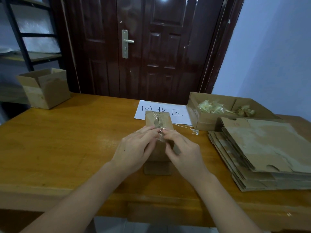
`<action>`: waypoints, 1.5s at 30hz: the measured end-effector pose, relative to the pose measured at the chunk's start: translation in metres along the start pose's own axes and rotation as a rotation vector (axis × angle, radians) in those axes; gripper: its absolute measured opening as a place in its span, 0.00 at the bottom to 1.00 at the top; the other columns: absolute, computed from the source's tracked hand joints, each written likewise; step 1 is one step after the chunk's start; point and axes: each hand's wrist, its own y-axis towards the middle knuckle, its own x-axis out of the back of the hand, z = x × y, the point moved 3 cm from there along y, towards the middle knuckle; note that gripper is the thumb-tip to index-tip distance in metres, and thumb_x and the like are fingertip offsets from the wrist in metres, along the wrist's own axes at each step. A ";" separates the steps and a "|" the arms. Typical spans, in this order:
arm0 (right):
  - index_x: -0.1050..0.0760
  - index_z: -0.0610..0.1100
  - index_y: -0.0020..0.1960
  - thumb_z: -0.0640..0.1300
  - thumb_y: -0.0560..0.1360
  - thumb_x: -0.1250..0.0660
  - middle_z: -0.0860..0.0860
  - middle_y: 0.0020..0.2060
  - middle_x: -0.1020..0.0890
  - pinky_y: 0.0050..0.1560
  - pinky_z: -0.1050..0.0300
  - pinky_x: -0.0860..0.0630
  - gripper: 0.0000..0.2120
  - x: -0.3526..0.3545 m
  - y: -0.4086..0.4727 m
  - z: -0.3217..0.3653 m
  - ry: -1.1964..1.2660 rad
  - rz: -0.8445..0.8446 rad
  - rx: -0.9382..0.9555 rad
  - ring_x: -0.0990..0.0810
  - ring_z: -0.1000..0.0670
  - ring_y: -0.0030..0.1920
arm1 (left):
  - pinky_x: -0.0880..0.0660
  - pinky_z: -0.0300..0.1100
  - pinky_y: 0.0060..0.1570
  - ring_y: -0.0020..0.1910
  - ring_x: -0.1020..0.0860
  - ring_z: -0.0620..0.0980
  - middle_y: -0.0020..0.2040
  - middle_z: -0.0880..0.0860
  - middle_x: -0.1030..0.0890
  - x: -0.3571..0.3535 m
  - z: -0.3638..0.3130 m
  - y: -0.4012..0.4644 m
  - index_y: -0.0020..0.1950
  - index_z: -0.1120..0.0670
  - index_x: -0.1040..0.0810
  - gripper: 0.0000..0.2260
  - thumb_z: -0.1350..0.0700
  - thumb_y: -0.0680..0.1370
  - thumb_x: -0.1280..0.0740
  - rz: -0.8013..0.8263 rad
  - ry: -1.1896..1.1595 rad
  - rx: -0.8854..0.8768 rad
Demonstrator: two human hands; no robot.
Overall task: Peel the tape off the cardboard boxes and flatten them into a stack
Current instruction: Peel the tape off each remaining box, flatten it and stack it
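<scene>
A small brown corrugated cardboard box [159, 132] is stood near the middle of the glossy orange-brown wooden table [67, 140], overlapping a white paper sheet [161, 110]. A crinkled strip of clear tape [159, 130] along its top seam is pinched by the curled fingers of the left hand [136, 148] and right hand [181, 150]. A ragged stack of flattened cardboard [262, 152] is seen at the right, beside an open carton of tape scraps [218, 110].

The orange-brown wooden table [67, 148] carries: small taped brown cardboard box [159, 121] at centre; white paper sheet w/ black handwriting [161, 111] at far edge; open brown cardboard box [44, 88] at far-left corner; shallow open cardboard box w/ crumpled tape scraps [218, 113] far right; stack of flattened brown cardboard [262, 152] along right edge.
</scene>
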 end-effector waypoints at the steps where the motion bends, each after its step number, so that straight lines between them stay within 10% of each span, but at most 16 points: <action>1: 0.20 0.42 0.62 0.36 0.79 0.32 0.50 0.63 0.18 0.69 0.56 0.25 0.12 0.000 0.000 -0.001 0.004 -0.012 -0.006 0.23 0.55 0.68 | 0.28 0.41 0.68 0.68 0.24 0.44 0.64 0.49 0.17 0.000 -0.001 0.000 0.60 0.52 0.19 0.09 0.54 0.84 0.38 0.002 0.001 0.001; 21: 0.18 0.38 0.57 0.32 0.79 0.32 0.47 0.61 0.17 0.70 0.54 0.26 0.09 0.002 0.002 -0.005 -0.043 0.004 0.076 0.22 0.53 0.67 | 0.27 0.36 0.60 0.64 0.22 0.43 0.61 0.50 0.16 0.001 -0.005 0.001 0.52 0.52 0.18 0.07 0.53 0.81 0.36 -0.008 0.020 0.053; 45: 0.21 0.39 0.60 0.39 0.83 0.38 0.46 0.56 0.15 0.47 0.54 0.16 0.09 0.005 0.010 -0.003 -0.103 0.021 0.133 0.16 0.50 0.56 | 0.23 0.37 0.48 0.53 0.17 0.47 0.60 0.51 0.16 0.002 -0.002 0.003 0.63 0.52 0.21 0.09 0.55 0.85 0.37 0.036 0.042 0.070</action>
